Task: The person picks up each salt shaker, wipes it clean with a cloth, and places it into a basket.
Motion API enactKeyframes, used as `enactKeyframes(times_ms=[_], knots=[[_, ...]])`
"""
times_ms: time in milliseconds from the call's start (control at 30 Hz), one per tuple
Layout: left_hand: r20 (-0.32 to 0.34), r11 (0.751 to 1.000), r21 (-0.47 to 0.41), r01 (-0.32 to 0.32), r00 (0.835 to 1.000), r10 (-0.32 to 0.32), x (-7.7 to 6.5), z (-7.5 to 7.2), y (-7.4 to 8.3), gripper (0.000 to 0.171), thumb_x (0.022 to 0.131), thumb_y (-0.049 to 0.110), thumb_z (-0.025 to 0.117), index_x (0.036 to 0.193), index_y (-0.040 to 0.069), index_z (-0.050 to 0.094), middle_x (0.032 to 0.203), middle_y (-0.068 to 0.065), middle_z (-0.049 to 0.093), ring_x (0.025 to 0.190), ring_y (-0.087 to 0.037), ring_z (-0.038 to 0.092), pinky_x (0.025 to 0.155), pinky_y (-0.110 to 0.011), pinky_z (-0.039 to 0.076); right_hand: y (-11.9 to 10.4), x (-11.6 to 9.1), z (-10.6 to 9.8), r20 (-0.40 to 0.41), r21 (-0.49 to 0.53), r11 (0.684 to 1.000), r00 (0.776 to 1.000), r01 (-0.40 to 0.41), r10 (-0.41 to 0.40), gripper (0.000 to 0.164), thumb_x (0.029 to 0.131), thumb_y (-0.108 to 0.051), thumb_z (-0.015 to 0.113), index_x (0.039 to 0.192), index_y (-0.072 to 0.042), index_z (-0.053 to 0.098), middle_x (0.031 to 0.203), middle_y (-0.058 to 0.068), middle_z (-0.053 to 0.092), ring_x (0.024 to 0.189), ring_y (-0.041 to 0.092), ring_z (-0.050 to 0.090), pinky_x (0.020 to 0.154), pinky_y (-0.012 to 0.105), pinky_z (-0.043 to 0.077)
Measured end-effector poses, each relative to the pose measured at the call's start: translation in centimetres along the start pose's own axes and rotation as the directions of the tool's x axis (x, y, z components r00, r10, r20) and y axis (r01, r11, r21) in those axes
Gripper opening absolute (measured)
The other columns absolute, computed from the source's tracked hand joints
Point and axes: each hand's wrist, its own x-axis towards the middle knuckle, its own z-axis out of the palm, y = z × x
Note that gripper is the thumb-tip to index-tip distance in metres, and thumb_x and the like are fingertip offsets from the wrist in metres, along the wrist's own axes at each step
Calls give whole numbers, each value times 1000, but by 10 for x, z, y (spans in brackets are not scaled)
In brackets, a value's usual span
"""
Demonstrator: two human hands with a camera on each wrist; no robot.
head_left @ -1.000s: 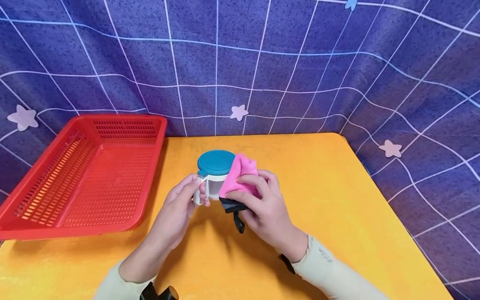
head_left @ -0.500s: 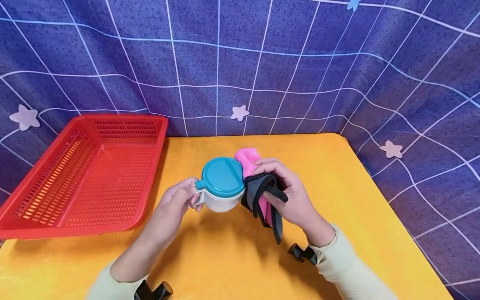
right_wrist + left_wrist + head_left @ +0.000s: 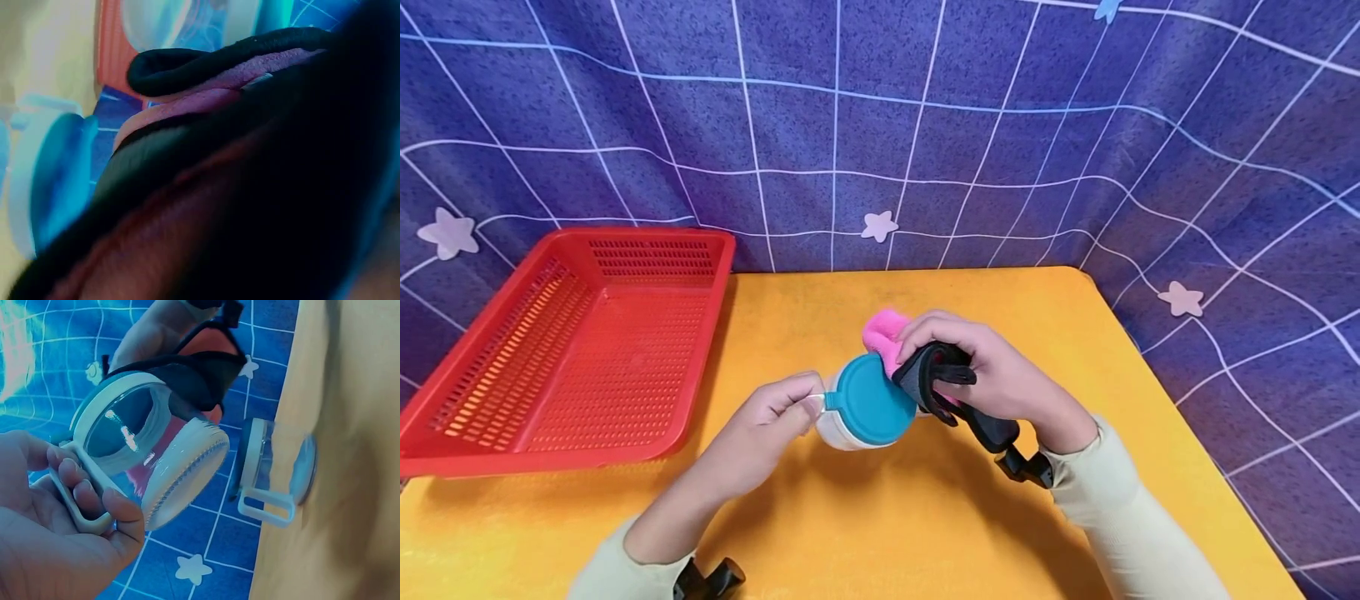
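My left hand [image 3: 778, 425] grips the white handle of a clear jar [image 3: 181, 456] with a teal lid [image 3: 876, 400]. The jar is tilted, its lid towards the head camera and its ridged base towards the left wrist camera. A folded pink and grey cleaning cloth with black edging [image 3: 919, 379] is held in my right hand [image 3: 992, 367]. Its folds lie against the lid's right side. In the left wrist view, a second lidded jar [image 3: 269, 469] with a white handle stands on the table; in the head view the hands and cloth mostly hide it.
A red plastic basket [image 3: 632, 367] with slotted walls stands on the left of the yellow table [image 3: 1037, 317]. A blue curtain with white lines and stars [image 3: 820, 133] hangs behind and along the right side.
The jar has tipped so its lid faces up to the head camera and has shifted right and nearer. The cloth has gone from the jar's side onto its lid, showing its dark side.
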Motion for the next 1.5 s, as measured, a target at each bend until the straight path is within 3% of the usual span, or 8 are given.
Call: enactKeyframes(times_ms=[300,633,967,1100,1233,1333,1433,1500], knots=[[50,997,-23,69,996,-68,3,9,-8,20,109,15,52,92,11,63,82,-5,54,79,-27,52,70,-31,43,-17,11,13,42,-258,966,999,28,-18,26,89,1,75,105,-18,70,113,-8,66,118,18,56,104,41,41],[24,990,-79,118,993,-116,6,13,-10,26,111,18,46,96,0,59,87,-16,55,83,-27,54,76,-30,46,-35,10,35,10,-570,816,994,93,-106,41,78,9,70,103,-23,69,123,-1,66,124,27,54,100,47,42],[-76,966,-216,145,983,-164,9,14,-6,29,111,16,43,93,-6,49,89,-11,49,89,-23,53,87,-32,45,-43,-5,48,-14,-676,721,975,153,-221,43,74,9,59,105,-19,69,126,2,64,134,36,50,111,49,38],[-111,954,-274,119,982,-154,9,12,-5,29,111,15,40,89,-4,46,88,-10,48,88,-23,54,88,-32,45,-39,-10,51,-86,-689,703,943,178,-323,41,76,6,53,106,-16,70,126,6,65,131,40,51,106,54,40],[-152,944,-327,43,984,-97,7,10,-3,31,111,14,37,86,-4,43,86,-10,48,85,-22,54,86,-32,45,-32,-12,53,-200,-652,726,875,217,-442,31,83,2,52,105,-12,70,122,13,66,122,45,54,104,55,41],[-169,938,-347,-25,985,-37,6,9,-2,32,111,13,36,85,-5,40,85,-10,46,85,-24,52,84,-32,45,-29,-12,53,-297,-575,788,841,221,-452,25,87,1,55,103,-10,70,120,17,66,117,46,55,106,53,40],[-171,934,-352,-66,985,5,6,8,0,31,111,12,35,84,-3,39,85,-10,42,84,-25,49,82,-32,43,-26,-13,52,-386,-448,875,843,185,-375,26,85,3,57,103,-10,70,120,17,66,118,43,55,108,48,39],[-171,931,-355,-79,985,19,5,7,1,29,110,10,34,84,-2,40,84,-10,41,84,-25,48,82,-33,42,-23,-15,51,-430,-323,933,854,158,-294,15,92,-3,63,104,-9,70,121,17,65,118,39,56,106,43,41]])
